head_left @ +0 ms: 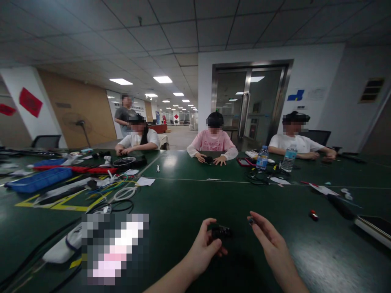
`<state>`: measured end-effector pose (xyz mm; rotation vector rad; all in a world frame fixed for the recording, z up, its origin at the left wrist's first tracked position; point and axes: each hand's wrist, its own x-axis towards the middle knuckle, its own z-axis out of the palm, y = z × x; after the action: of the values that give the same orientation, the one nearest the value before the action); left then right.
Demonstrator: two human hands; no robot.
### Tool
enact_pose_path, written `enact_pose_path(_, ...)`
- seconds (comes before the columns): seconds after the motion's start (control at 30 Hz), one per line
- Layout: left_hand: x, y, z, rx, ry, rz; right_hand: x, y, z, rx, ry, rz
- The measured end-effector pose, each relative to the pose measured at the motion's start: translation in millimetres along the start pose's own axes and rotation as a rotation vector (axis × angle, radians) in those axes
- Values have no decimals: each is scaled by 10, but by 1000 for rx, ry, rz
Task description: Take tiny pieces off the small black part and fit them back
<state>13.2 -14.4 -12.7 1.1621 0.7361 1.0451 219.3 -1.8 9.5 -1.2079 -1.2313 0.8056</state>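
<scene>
Near the front of the dark green table, my left hand (204, 247) is wrapped around a small black device (222, 231), whose exact kind I cannot make out. Its far end sticks out past my thumb and fingers, pointing to the right. A short gap away, my right hand (271, 241) pinches a tiny dark piece (251, 221) between thumb and fingertips. That piece is too small to name and does not touch the black device.
A white power strip (62, 247) and cables lie left, by a blurred-out patch. Beyond are a blue tray (41, 180), water bottles (262, 158) and a small red-and-black object (313, 215). Several people sit or stand across the table (180, 201); one in pink (214, 142) handles something black.
</scene>
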Motion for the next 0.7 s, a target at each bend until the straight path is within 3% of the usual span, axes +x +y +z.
enact_pose_path(0.37, -17, 55, 20, -54, 20, -68, 3, -4, -39, -45, 23, -6)
enact_pose_path(0.7, 19, -32, -12, -83, -5, -7, -54, 19, 70, -86, -181, -6)
